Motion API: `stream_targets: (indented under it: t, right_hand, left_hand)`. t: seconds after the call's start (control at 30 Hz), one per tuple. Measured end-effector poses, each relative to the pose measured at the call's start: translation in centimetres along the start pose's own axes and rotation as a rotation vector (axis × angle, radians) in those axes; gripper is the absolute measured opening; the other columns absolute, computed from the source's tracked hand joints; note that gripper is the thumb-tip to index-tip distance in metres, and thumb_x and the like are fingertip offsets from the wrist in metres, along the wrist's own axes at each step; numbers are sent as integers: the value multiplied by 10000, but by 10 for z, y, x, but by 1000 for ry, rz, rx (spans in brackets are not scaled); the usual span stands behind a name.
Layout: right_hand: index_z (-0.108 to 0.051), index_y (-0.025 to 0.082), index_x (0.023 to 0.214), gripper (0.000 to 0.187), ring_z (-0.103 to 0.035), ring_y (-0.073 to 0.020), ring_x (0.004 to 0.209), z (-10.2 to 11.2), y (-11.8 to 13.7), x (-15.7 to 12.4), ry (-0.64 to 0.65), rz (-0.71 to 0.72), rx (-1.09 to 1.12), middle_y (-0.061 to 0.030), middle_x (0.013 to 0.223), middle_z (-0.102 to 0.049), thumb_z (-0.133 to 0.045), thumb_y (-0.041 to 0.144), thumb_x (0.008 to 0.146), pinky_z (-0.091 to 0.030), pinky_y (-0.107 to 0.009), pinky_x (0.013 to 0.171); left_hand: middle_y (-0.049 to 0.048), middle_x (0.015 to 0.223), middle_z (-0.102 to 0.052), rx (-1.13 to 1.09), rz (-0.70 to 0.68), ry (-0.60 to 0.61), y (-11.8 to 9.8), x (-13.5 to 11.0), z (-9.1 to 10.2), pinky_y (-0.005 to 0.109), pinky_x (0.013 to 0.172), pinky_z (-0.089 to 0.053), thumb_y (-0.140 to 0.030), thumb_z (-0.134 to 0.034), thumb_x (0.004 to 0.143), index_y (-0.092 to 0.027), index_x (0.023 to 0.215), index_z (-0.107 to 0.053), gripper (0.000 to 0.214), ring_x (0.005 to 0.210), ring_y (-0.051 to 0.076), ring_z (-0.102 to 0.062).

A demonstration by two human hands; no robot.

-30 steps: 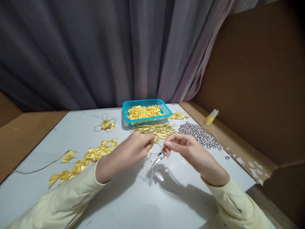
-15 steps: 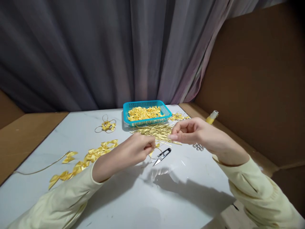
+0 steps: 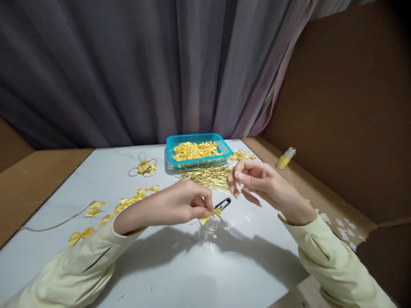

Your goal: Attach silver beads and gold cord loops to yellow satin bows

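Note:
My left hand (image 3: 175, 203) is closed in a pinch on a small yellow ribbon bow (image 3: 217, 211), low over the table. A thin gold loop (image 3: 222, 223) hangs with the bow below my fingertips. To the right, my right hand (image 3: 268, 184) is raised with its fingers apart, and I see nothing in them. Black-handled thread snips (image 3: 226, 202) lie just behind the bow, partly hidden by it. Gold twist ties (image 3: 205, 176) lie in a pile beyond both hands.
A blue basket (image 3: 171, 149) of yellow bows stands at the back. More bows (image 3: 123, 204) lie at left, near a gold cord (image 3: 62, 224). Looped bow pieces with silver beads (image 3: 146, 167) sit behind them. A yellow thread spool (image 3: 285, 159) stands at right by the cardboard wall (image 3: 337, 119).
My left hand has lowered the bow and loop slightly toward me. My right hand's fingers have gone from a pinch to spread, and it has shifted a little left.

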State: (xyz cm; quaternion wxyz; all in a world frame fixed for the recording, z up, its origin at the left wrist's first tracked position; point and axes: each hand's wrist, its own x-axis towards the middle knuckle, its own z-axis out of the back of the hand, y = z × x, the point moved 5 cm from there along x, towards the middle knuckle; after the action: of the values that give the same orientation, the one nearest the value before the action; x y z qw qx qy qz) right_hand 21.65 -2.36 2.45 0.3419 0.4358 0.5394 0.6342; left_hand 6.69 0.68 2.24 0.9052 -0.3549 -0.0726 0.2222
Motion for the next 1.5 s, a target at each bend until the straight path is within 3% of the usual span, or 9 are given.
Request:
stream_targets:
  t: [0.13, 0.23, 0.33, 0.5, 0.77, 0.97, 1.13, 1.3, 1.5]
  right_hand:
    - [-460, 185, 797, 166, -414, -87, 555, -8, 2, -7, -69, 98, -511, 0, 703, -526, -469, 322, 891, -302, -221, 477]
    - [-481, 190, 879, 96, -426, -98, 559, -18, 0, -14, -33, 183, -825, 4, 709, -540, -496, 285, 872, -311, -234, 515]
    - [-525, 194, 942, 97, -496, -125, 639, -27, -4, -20, 58, 206, -991, -33, 804, -593, -511, 209, 847, -348, -247, 578]
    - [-621, 164, 862, 189, -472, -129, 574, -33, -12, -26, 125, 223, -1143, -37, 669, -566, -441, 110, 840, -319, -250, 530]
    - [-634, 157, 863, 148, -512, -96, 548, -33, -19, -26, -65, 286, -863, -34, 690, -635, -485, 161, 864, -377, -215, 517]
    - [-637, 156, 735, 97, -523, -89, 496, -32, -25, -28, -290, 233, -605, -37, 647, -667, -575, 179, 807, -387, -198, 454]
    - [-644, 150, 684, 118, -440, -73, 438, -29, -35, -29, -427, 158, -366, -9, 546, -612, -638, 234, 766, -339, -195, 407]
    - [-653, 166, 691, 96, -457, -73, 456, -29, -39, -35, -537, 120, -211, -1, 559, -615, -672, 248, 739, -356, -187, 420]
    - [-653, 161, 687, 87, -464, -81, 460, -33, -30, -42, -650, 181, -254, 0, 538, -595, -652, 219, 751, -361, -192, 415]
  left_hand:
    - [-58, 499, -485, -46, 9, 4, 1, 1, 1, 156, 418, -273, -114, -553, 731, -162, 675, -610, 93, 444, 58, -393]
    - [-56, 500, -486, -66, 26, 18, 2, 1, 1, 156, 414, -274, -131, -557, 733, -161, 678, -614, 85, 442, 59, -383]
    - [-58, 503, -487, -70, 47, 44, 2, 0, 0, 156, 419, -277, -139, -550, 743, -163, 695, -615, 84, 445, 59, -373]
    - [-66, 487, -479, -39, 54, 58, 2, -1, 0, 151, 422, -275, -138, -553, 745, -170, 699, -614, 83, 444, 57, -375]
    - [-60, 486, -486, -124, 58, 76, 1, 0, -1, 150, 407, -275, -132, -565, 741, -155, 702, -626, 76, 433, 55, -369]
    - [-68, 452, -451, -276, 82, 81, 2, 0, 3, 150, 389, -243, -183, -595, 757, -147, 703, -620, 69, 421, 50, -348]
    - [-36, 515, -568, -421, 98, 124, 2, -1, 4, 145, 415, -284, -246, -609, 778, -139, 821, -623, 116, 449, 54, -419]
    - [-12, 596, -662, -475, 56, 26, -2, -1, 7, 185, 524, -448, -216, -620, 771, -182, 1024, -632, 255, 573, 113, -606]
    - [33, 739, -704, -338, -54, -128, -8, -3, 13, 185, 507, -484, -222, -634, 760, -173, 1009, -672, 257, 615, 129, -645]
